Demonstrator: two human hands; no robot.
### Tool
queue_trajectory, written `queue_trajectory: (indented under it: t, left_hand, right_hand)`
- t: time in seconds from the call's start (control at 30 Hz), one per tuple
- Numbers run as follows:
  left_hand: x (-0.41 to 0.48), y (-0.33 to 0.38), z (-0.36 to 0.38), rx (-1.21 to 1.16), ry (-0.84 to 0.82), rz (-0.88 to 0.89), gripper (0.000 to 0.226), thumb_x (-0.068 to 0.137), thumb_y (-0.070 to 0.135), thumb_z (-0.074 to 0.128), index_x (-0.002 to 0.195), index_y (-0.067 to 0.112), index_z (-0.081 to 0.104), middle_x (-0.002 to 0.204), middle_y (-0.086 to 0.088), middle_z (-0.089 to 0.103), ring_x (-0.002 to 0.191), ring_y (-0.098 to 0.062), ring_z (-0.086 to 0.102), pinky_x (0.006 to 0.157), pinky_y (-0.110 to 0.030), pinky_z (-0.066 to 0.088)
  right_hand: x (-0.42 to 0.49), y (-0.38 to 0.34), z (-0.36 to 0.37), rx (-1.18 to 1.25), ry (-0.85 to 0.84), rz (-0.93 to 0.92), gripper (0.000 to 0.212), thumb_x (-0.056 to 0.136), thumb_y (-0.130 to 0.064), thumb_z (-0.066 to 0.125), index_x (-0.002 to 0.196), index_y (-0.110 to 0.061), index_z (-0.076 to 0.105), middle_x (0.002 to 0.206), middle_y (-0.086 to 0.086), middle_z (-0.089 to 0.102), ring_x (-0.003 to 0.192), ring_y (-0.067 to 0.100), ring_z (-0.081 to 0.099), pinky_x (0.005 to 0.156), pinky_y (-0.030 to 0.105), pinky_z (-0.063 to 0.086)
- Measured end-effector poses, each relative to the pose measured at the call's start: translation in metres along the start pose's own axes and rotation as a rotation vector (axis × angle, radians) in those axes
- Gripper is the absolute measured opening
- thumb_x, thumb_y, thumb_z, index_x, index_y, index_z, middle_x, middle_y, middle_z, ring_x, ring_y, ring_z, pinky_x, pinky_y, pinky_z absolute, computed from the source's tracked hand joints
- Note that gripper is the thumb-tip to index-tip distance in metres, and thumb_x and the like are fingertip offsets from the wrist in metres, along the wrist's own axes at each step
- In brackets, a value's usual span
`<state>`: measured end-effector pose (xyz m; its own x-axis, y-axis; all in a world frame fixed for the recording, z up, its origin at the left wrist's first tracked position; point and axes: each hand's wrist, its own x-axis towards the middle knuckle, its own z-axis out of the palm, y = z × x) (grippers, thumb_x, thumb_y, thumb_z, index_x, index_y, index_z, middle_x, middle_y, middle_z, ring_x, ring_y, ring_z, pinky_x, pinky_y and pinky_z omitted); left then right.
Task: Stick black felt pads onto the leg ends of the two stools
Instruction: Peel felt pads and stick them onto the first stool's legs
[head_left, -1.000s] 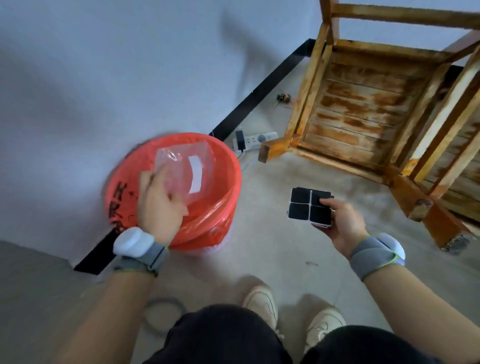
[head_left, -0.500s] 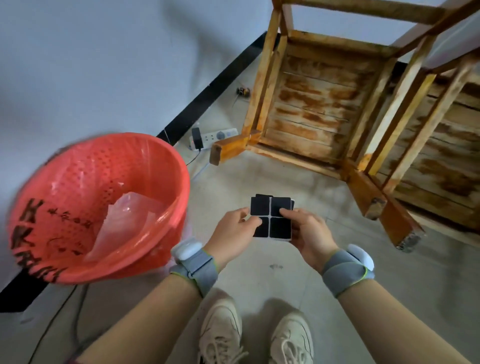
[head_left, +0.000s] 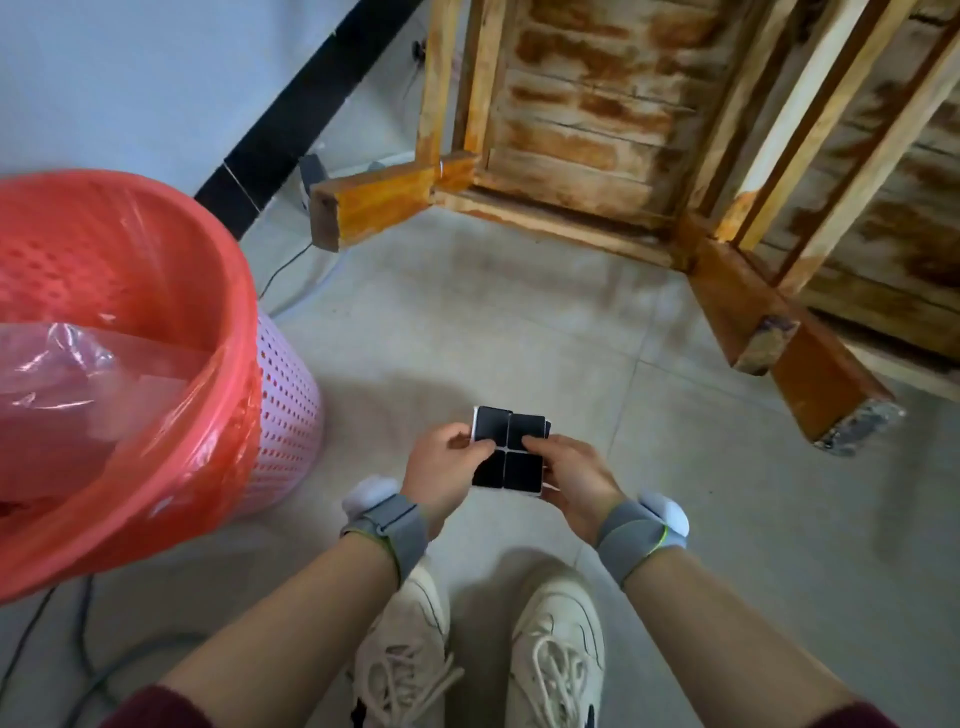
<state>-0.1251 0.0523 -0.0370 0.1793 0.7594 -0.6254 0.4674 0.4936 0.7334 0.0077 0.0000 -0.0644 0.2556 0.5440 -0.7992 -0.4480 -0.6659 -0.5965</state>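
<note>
Both hands meet over the floor, holding a sheet of black felt pads (head_left: 509, 449) between them. The left hand (head_left: 441, 467) pinches its left edge and the right hand (head_left: 569, 475) clamps its right edge, thumbs on top. Beyond the grip lie the two stools (head_left: 597, 104) on their sides, bare leg ends (head_left: 763, 345) pointing toward it. Left of the grip stands a red basket (head_left: 156, 322).

Setting: plain indoor room, home or utility space; exact kind cannot be told. Evidence: grey tiled floor (head_left: 467, 312); pale painted wall (head_left: 156, 78) with black skirting board (head_left: 301, 98); power strip (head_left: 311, 171) and trailing cables; red lined waste basket (head_left: 130, 312); worn wooden stools (head_left: 597, 104) tipped over.
</note>
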Motion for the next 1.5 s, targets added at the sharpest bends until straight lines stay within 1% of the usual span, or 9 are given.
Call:
queue_trajectory:
  t: [0.2,0.3,0.4,0.53,0.67,0.8,1.0,1.27,1.5]
  left_hand:
    - [0.011,-0.028,0.004,-0.114,-0.037,-0.179,0.017,0.084,0.005,0.063,0.072,0.016,0.066,0.074,-0.007,0.065,0.075,-0.025,0.062,0.078,-0.039,0.053]
    - [0.008,-0.030,-0.001,-0.174,-0.059,-0.209,0.012,0.085,0.006,0.061,0.076,0.012,0.066,0.077,-0.010,0.065,0.076,-0.025,0.062,0.080,-0.041,0.055]
    - [0.000,-0.015,-0.009,-0.289,-0.082,-0.196,0.008,0.087,0.007,0.057,0.083,0.008,0.063,0.075,-0.008,0.060,0.071,-0.020,0.060,0.065,-0.029,0.054]
    - [-0.018,0.013,-0.028,-0.379,-0.123,-0.126,0.005,0.084,0.010,0.056,0.083,0.011,0.061,0.083,-0.012,0.055,0.079,-0.023,0.055,0.067,-0.029,0.051]
    - [-0.045,0.049,-0.054,-0.443,-0.203,0.036,0.013,0.084,0.013,0.061,0.096,0.010,0.066,0.093,-0.011,0.067,0.084,-0.018,0.067,0.068,-0.028,0.054]
    - [-0.083,0.083,-0.082,-0.482,-0.199,0.237,0.027,0.082,0.001,0.065,0.108,0.005,0.065,0.102,-0.016,0.072,0.095,-0.029,0.070,0.078,-0.037,0.057]
    - [-0.118,0.112,-0.111,-0.485,-0.124,0.354,0.027,0.079,-0.002,0.067,0.105,0.007,0.067,0.094,-0.017,0.073,0.087,-0.033,0.071,0.079,-0.044,0.057]
    - [-0.135,0.118,-0.141,-0.490,-0.123,0.437,0.021,0.080,-0.002,0.066,0.097,0.009,0.068,0.085,-0.009,0.073,0.078,-0.024,0.070,0.073,-0.037,0.058]
    - [-0.139,0.114,-0.159,-0.480,-0.140,0.429,0.028,0.079,-0.001,0.068,0.103,0.013,0.067,0.086,-0.008,0.074,0.082,-0.026,0.070,0.078,-0.044,0.056]
  right_hand:
    - [0.007,0.016,-0.015,-0.232,0.155,0.042,0.021,0.084,-0.013,0.064,0.104,-0.006,0.063,0.082,0.010,0.063,0.063,0.017,0.056,0.055,0.024,0.042]
    - [0.002,0.006,-0.024,-0.350,0.239,-0.034,0.024,0.082,-0.014,0.067,0.104,-0.008,0.062,0.092,0.009,0.062,0.077,0.019,0.057,0.063,0.026,0.046]
    - [-0.012,-0.015,-0.019,-0.355,0.134,-0.109,0.027,0.082,-0.019,0.068,0.107,-0.011,0.063,0.098,0.005,0.064,0.093,0.020,0.060,0.084,0.036,0.050]
    - [-0.044,-0.050,0.000,-0.176,-0.062,-0.141,0.025,0.082,-0.013,0.068,0.106,-0.010,0.061,0.089,0.010,0.064,0.077,0.021,0.060,0.072,0.033,0.052]
    - [-0.082,-0.084,0.021,-0.197,-0.041,-0.341,0.015,0.081,-0.001,0.066,0.092,-0.012,0.063,0.083,0.013,0.060,0.066,0.019,0.055,0.060,0.026,0.048]
    - [-0.127,-0.112,0.041,-0.185,-0.072,-0.510,0.023,0.080,0.000,0.068,0.101,-0.007,0.060,0.084,0.013,0.064,0.069,0.020,0.058,0.063,0.028,0.050]
    - [-0.185,-0.133,0.066,-0.881,0.179,-1.226,0.023,0.081,-0.014,0.068,0.104,-0.018,0.069,0.111,-0.007,0.059,0.103,0.004,0.053,0.085,0.019,0.042]
    - [-0.206,-0.135,0.091,-0.708,-0.094,-0.938,0.029,0.081,-0.023,0.068,0.110,-0.026,0.067,0.108,-0.007,0.069,0.095,0.014,0.067,0.089,0.037,0.054]
    - [-0.210,-0.131,0.107,-0.506,-0.174,-0.880,0.017,0.082,-0.011,0.069,0.091,-0.025,0.070,0.092,-0.005,0.073,0.086,0.007,0.067,0.086,0.024,0.052]
